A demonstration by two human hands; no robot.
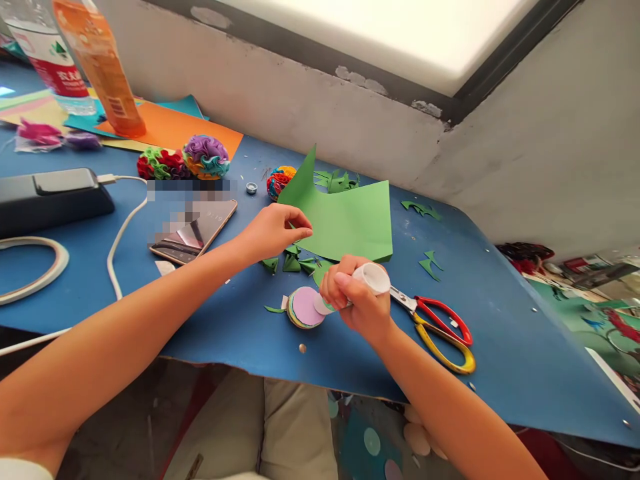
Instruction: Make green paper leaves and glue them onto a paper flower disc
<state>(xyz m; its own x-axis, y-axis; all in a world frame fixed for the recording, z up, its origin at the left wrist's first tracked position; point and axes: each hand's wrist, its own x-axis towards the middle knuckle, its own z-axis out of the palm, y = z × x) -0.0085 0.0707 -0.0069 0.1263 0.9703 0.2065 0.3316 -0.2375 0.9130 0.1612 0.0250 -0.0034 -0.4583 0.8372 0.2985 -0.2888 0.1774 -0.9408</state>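
My right hand (357,297) is wrapped round a white glue stick (375,277), held tilted. Its lower end meets the edge of a lilac paper circle (306,307), which tops a small stack of coloured paper circles on the table. My left hand (280,230) hovers at the near left edge of a folded green sheet (350,220), thumb and fingertips pinched together; anything between them is too small to make out. Cut green paper pieces (293,260) lie just below that hand. Scissors (440,330) with one red and one yellow handle rest beside my right hand.
On the blue table (240,333) lie a phone (200,230), a white cable (123,233), a tape roll (35,267) and ruffled paper balls (206,157). Two bottles (103,67) stand at the back left. Green scraps (421,209) lie at the right, near the wall (525,120).
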